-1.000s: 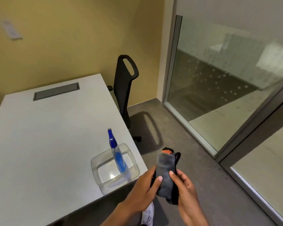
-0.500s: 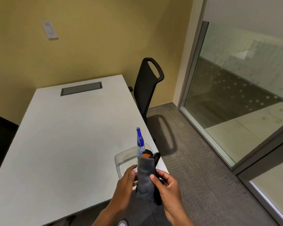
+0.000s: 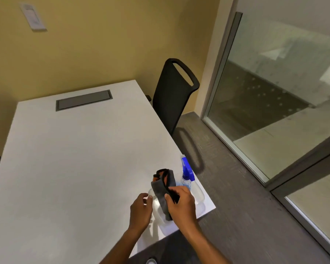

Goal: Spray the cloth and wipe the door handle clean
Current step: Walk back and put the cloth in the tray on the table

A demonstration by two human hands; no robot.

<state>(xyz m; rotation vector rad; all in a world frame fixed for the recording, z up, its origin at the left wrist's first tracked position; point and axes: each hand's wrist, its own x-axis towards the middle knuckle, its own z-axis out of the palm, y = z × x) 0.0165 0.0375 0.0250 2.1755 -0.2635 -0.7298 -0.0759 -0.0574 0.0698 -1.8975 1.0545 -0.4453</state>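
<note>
**Cloth in one hand, bottle not yet lifted**

At the near right corner of the table [image 3: 69, 159], over the clear tray [image 3: 202, 203]. Right hand [image 3: 181, 203] holds the cloth [image 3: 161, 191]: thumb and fingers clamped on its folded grey bulk, dark edging with an orange trim at the top fold. Cloth hangs upright above the tray, just left of the bottle [image 3: 187, 175].

Left hand [image 3: 140, 211] is off the cloth, just left of the tray, fingers loosely curled and apart, gripping nothing. Thumb near the tray rim; cannot tell if it touches.

Bottle stands in the tray, blue spray head up, clear body partly hidden behind the cloth and right hand.

Judgement: cloth sits in one hand so the other is free for the bottle. The free hand is on the far side of the cloth from the bottle, so the reach must cross over or the cloth must swap hands. Spraying not yet begun.

Door handle not in view. Glass wall [image 3: 274, 92] and chair [image 3: 171, 96] lie right of the table.
</note>
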